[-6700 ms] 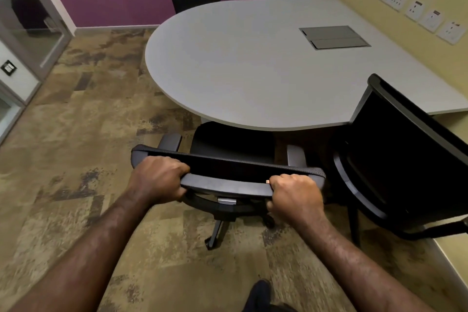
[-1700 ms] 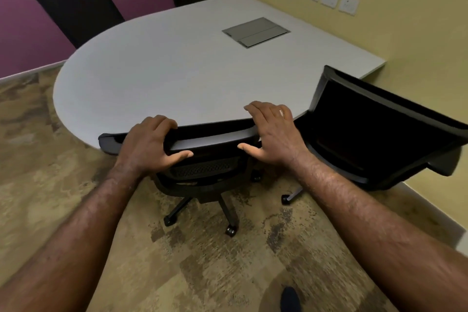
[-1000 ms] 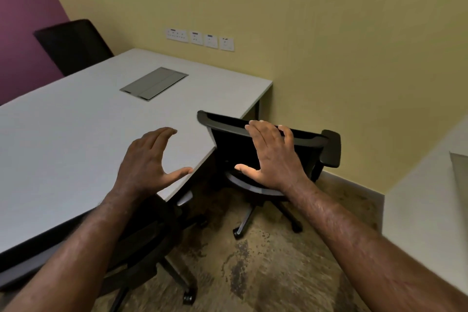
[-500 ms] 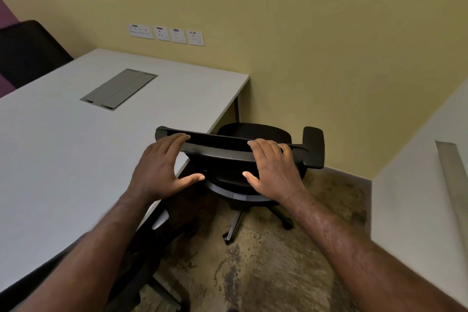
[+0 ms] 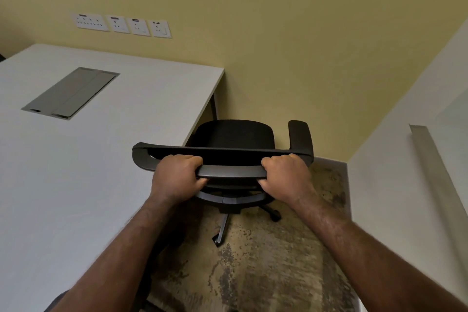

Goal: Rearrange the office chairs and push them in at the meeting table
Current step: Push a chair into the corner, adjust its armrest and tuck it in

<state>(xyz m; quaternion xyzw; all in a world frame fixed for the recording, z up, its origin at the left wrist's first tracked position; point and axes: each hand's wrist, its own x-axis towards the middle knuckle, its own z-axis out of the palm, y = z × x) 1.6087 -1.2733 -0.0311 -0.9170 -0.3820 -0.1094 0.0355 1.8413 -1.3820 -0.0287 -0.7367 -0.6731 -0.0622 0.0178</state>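
A black office chair [image 5: 235, 137] on castors stands at the right end of the white meeting table [image 5: 76, 172], its seat facing the yellow wall. My left hand [image 5: 177, 177] is closed around the left part of the backrest's top rail. My right hand [image 5: 286, 176] is closed around the right part of the same rail. The chair's right armrest [image 5: 300, 137] shows beyond my right hand. Its left side sits close against the table's corner edge. A dark part of another chair shows under the table's near edge at the bottom.
The yellow wall [image 5: 304, 45] with a row of sockets [image 5: 121, 25] stands close behind the chair. A grey cable hatch [image 5: 71, 92] is set into the tabletop. A white wall or partition [image 5: 405, 172] with a metal strip borders the right, leaving a narrow strip of patterned carpet [image 5: 266, 268].
My hands left the first chair, now pushed under the table, and the view swung right. Half a second ago my open hands rested on the second chair's backrest; now both are closed on it.
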